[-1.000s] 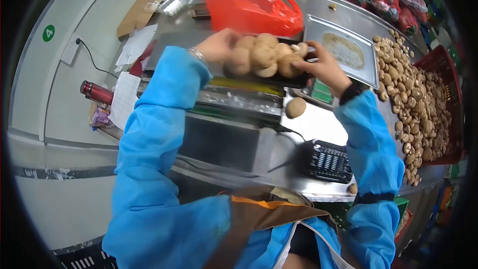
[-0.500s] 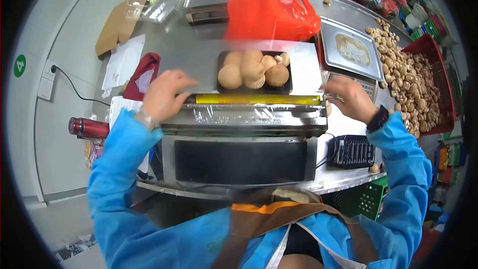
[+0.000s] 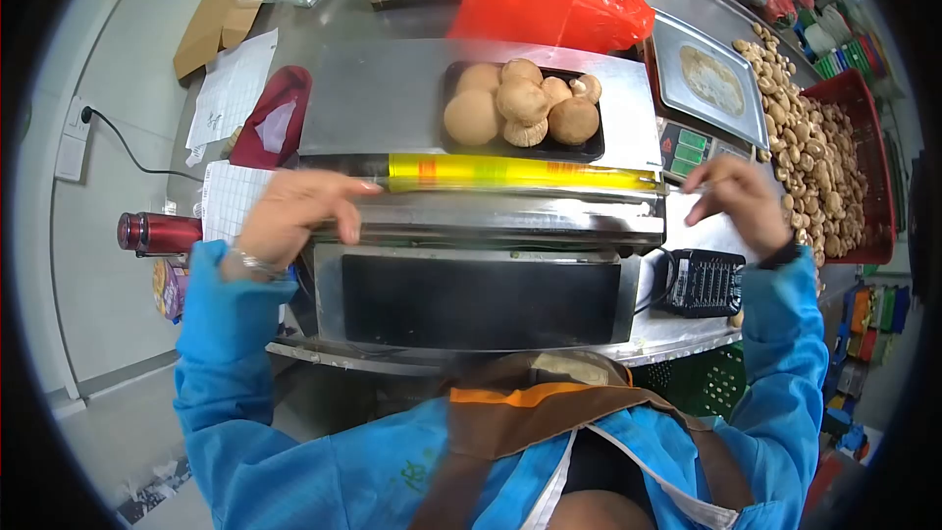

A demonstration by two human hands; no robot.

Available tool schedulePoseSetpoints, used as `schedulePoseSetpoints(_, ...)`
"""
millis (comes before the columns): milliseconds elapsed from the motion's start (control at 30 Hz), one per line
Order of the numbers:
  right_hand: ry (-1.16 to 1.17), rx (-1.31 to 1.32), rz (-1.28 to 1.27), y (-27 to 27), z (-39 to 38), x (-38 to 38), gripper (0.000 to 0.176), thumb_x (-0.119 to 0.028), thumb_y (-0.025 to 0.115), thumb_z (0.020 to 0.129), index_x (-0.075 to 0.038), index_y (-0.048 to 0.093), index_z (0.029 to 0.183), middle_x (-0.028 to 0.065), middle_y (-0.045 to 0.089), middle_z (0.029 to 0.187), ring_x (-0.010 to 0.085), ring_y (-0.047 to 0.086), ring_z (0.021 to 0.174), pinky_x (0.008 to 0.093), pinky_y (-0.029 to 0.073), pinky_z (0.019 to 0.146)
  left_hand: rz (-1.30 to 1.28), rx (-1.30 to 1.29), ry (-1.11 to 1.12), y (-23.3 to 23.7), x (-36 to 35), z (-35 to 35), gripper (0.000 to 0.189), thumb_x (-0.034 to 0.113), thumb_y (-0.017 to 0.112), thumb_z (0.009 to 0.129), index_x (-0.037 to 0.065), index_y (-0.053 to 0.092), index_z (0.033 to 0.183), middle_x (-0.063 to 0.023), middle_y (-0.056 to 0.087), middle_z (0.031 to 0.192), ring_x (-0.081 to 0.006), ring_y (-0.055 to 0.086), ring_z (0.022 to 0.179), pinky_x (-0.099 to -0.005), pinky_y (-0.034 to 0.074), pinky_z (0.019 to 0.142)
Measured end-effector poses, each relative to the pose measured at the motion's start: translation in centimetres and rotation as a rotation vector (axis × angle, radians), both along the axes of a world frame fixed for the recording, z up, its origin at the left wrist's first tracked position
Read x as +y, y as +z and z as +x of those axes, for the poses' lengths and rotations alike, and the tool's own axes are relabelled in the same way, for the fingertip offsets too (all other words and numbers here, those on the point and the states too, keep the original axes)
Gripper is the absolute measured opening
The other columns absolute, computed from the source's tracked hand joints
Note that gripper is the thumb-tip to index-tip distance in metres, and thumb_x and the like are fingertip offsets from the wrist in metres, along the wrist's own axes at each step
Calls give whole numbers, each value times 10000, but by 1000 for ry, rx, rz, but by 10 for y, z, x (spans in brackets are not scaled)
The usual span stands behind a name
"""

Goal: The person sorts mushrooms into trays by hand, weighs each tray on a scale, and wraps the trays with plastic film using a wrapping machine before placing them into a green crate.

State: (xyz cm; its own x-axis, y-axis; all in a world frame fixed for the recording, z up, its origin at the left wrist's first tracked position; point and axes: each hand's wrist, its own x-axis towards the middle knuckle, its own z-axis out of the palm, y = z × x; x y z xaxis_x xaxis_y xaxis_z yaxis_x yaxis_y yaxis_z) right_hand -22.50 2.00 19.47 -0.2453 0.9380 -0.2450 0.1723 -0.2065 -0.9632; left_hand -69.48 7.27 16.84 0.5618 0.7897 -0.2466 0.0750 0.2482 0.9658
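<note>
My left hand [image 3: 296,214] is over the left end of a film wrapping machine [image 3: 471,216], index finger stretched out and thumb apart below it. At the machine's right end, my right hand [image 3: 734,198] hovers with its fingers curved and apart. I make out nothing held in either hand, though both are somewhat blurred. Between them runs a yellow-labelled film roll [image 3: 510,173]. Just behind the roll, a black tray [image 3: 589,151] with several large brown mushrooms [image 3: 523,103] sits on the metal plate. In front of the roll lies a dark flat pad [image 3: 481,301].
A red plastic bag [image 3: 549,0] stands behind the tray. On the right are a scale with a metal pan [image 3: 667,69], a mushroom heap [image 3: 824,167] beside a red crate [image 3: 878,177], and stacked black trays [image 3: 702,282]. A red flask [image 3: 162,234] lies at left.
Both hands have drawn back toward my body, away from the mushroom tray. My view has shifted, so the tray and machine appear higher and slightly right. The tray still holds its mushrooms.
</note>
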Motion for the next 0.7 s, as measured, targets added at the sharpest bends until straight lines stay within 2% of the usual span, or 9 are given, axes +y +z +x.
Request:
schedulePoseSetpoints(100, 240, 410, 345, 51, 10, 49, 257, -274, 412, 925, -38, 470, 840, 206, 590, 972, 265, 614, 908, 377, 507, 823, 15, -634, 246, 45, 29, 2, 352, 232, 432, 927, -50, 529, 1113, -146, 630, 965, -243, 598, 927, -354, 466, 852)
schedulePoseSetpoints(133, -257, 524, 327, 57, -1, 56, 283, -248, 377, 949, -2, 504, 1005, 211, 582, 1039, 248, 571, 1018, 364, 447, 925, 10, -709, 300, 63, 48, 14, 323, 209, 432, 924, -45, 544, 1089, -119, 622, 1014, -232, 554, 1030, -345, 421, 940)
schedulePoseSetpoints(233, -176, -212, 580, -6, -26, 157, 273, -214, 555, 871, -30, 552, 1072, 129, 587, 1098, 192, 550, 1054, 308, 431, 910, 446, -298, 384, 15, 138, 76, 324, 187, 435, 919, -37, 547, 1124, -123, 621, 1047, -216, 547, 1040, -334, 392, 961)
schedulePoseSetpoints(267, -102, -413, 381, -42, -32, 169, 291, -244, 584, 848, -57, 576, 1070, 102, 593, 1102, 206, 555, 1035, 318, 426, 893, 905, 186, 317, -23, 161, 84, 335, 221, 436, 921, -6, 561, 1133, -148, 598, 1105, -219, 548, 1055, -341, 394, 955)
schedulePoseSetpoints(333, 353, -847, 868, -103, -35, 183, 266, -233, 509, 888, -56, 576, 1076, 139, 538, 1173, 296, 506, 1092, 358, 395, 929, 714, 512, 344, -100, 167, 115, 344, 255, 493, 890, 31, 570, 1139, -196, 541, 1178, -305, 499, 1131, -390, 371, 970)
schedulePoseSetpoints(433, 191, -516, 616, -113, -46, 174, 311, -250, 473, 908, 15, 542, 1057, 159, 551, 1076, 280, 527, 1012, 339, 401, 885, 976, 569, 281, -122, 153, 117, 278, 209, 486, 889, -5, 568, 1045, -168, 592, 1065, -317, 448, 1173, -332, 373, 953)
schedulePoseSetpoints(500, 176, -492, 324, -116, -43, 177, 338, -285, 479, 915, 23, 532, 1044, 128, 587, 960, 230, 558, 877, 319, 432, 797, 858, 444, 237, -114, 143, 115, 294, 267, 495, 882, 37, 594, 1037, -180, 599, 1022, -339, 549, 946, -398, 427, 833)
schedulePoseSetpoints(533, 148, -199, 276, -113, -49, 172, 398, -374, 468, 916, 1, 553, 1021, 78, 598, 891, 182, 557, 782, 301, 446, 728, 565, 497, 185, -86, 137, 118, 297, 296, 495, 889, 20, 595, 940, -133, 610, 819, -283, 552, 744, -372, 441, 693)
schedulePoseSetpoints(700, 15, -87, -483, -71, -62, 139, 563, -558, 374, 892, -68, 546, 1111, 60, 586, 973, 164, 536, 879, 286, 431, 751, -1, 445, 64, -54, 128, 111, 424, 421, 446, 898, 18, 573, 941, -76, 568, 690, -162, 487, 527, -287, 393, 483)
